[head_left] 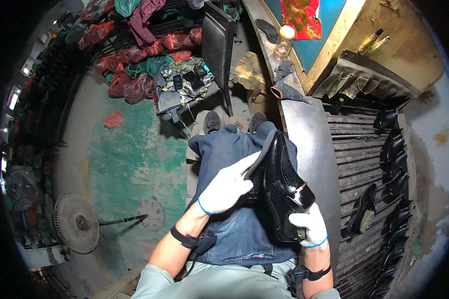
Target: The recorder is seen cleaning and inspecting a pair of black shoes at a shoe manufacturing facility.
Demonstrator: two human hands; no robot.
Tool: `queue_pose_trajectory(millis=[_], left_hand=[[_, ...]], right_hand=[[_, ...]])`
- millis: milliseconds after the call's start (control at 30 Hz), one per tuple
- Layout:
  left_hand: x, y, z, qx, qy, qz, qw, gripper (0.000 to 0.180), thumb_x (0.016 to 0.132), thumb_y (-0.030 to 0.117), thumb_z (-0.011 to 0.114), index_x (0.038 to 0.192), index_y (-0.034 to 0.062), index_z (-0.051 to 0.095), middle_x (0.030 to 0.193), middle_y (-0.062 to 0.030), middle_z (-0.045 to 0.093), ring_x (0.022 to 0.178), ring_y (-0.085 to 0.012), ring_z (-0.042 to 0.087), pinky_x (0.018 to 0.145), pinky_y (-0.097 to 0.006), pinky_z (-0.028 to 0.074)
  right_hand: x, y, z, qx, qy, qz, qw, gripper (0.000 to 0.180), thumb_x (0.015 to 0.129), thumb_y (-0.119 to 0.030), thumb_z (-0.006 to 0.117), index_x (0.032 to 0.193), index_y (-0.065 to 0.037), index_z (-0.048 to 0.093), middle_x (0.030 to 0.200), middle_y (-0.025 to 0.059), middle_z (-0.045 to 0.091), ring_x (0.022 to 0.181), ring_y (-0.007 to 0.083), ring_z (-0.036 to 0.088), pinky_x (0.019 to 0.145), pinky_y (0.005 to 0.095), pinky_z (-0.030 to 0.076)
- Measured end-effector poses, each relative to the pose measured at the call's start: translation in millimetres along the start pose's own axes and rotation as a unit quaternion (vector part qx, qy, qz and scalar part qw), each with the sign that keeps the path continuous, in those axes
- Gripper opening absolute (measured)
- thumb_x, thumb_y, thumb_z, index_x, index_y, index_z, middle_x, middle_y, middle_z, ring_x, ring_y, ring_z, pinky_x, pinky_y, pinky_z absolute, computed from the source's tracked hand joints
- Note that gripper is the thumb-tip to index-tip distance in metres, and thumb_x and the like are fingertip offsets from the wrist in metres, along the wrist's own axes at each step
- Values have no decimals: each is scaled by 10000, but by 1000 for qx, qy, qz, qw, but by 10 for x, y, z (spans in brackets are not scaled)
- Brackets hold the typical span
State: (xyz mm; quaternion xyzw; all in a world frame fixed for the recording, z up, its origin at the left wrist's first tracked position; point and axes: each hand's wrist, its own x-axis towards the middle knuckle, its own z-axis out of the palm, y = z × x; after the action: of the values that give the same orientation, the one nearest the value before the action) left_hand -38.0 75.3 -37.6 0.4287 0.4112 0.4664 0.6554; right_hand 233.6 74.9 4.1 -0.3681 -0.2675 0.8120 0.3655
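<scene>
Both gloved hands grip a glossy black shoe (280,189) on the lap — left hand (227,188) at nine o'clock, right hand (310,226) at five. Stiff, light, probably slippery; best held by heel and sole.

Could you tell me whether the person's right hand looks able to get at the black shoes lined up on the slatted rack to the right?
Probably not at once: the right hand is gripping the heel end of the black shoe on the lap. The nearest rack shoe lies uncovered on the slatted rack, nothing between, so a freed hand could likely reach it.
</scene>
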Motion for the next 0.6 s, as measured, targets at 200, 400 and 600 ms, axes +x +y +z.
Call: queue_pose_trajectory(millis=[200, 400, 600], left_hand=[[8, -2, 245, -43, -12, 74, 996, 883, 1045, 114, 723, 1763, -37, 231, 1817, -181, 321, 1678, -263, 307, 1386, -399, 206], [-65, 208, 311, -24, -40, 23, 999, 1073, 997, 199, 809, 1789, -8, 115, 1833, -168, 290, 1684, -243, 286, 1373, -389, 234], [-110, 160, 353, -99, -80, 10, 992, 1206, 958, 188, 850, 1796, 14, 0, 1868, -166, 179, 1698, -231, 229, 1381, -379, 193]], right_hand=[[22, 144, -73, -25, 26, -33, 999, 772, 814, 19, 831, 1542, 62, 576, 1383, 177, 747, 1200, 266, 761, 1047, 389, 626], [75, 145, -94, 30, 31, -13, 999, 803, 838, 30, 789, 1595, 40, 519, 1417, 197, 718, 1130, 274, 780, 1008, 407, 653], [110, 222, -310, 130, 20, 29, 991, 834, 855, 19, 734, 1643, 15, 458, 1463, 246, 681, 1166, 367, 770, 1032, 488, 655]])
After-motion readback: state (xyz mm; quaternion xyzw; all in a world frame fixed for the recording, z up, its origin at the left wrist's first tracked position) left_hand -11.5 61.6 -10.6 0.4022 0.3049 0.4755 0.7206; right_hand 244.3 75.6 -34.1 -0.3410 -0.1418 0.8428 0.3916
